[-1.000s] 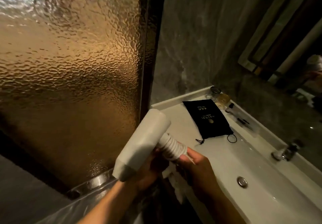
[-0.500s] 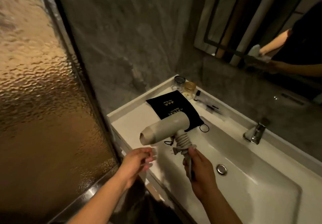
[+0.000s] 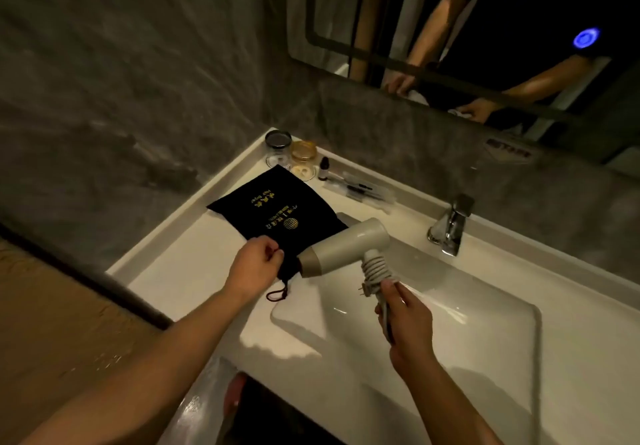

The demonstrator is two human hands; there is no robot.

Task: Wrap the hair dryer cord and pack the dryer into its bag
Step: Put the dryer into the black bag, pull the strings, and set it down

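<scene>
Vs 0.5 s ago: left hand (image 3: pixel 254 264) has gone from hanging free near the counter edge to the near end of the flat black drawstring bag w/ gold print (image 3: pixel 277 216), fingers pinched on its gathered mouth, dark red cord loop (image 3: pixel 277 294) dangling below. The white hair dryer w/ grey nozzle (image 3: pixel 343 247) sits further right now, over the white sink basin (image 3: pixel 433 327), nozzle pointing left, touching the bag mouth. Right hand (image 3: pixel 405 323) is closed round the lower handle. White cord (image 3: pixel 374 268) is coiled tight round the handle, plug prongs sticking out left. Bag lies on counter, far-left of basin.
</scene>
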